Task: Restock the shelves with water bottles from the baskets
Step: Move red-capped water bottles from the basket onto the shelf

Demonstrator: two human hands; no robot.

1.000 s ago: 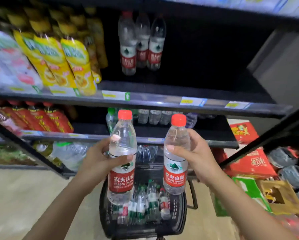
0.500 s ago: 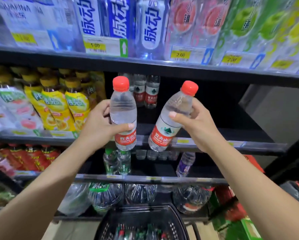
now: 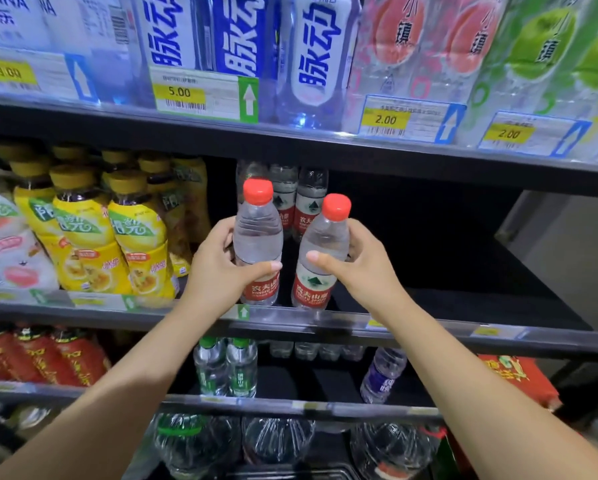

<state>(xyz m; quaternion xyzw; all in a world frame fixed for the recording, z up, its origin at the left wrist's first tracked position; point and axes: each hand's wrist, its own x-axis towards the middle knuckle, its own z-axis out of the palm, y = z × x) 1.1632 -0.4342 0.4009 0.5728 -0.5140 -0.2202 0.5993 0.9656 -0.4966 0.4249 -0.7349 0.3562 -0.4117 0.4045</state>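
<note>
Fingers (image 3: 261, 267) of the left hand (image 3: 218, 275) clamp an upright bottle (image 3: 257, 237); at its three o'clock, the right hand (image 3: 363, 268) clamps a tilted bottle (image 3: 320, 244).

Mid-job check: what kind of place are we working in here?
Most likely a small grocery or convenience store's drinks aisle: tiered shelves lined with bottled drinks, price tags along the shelf edges, and the left hand and right hand each holding a red-capped water bottle at the middle shelf.
</note>
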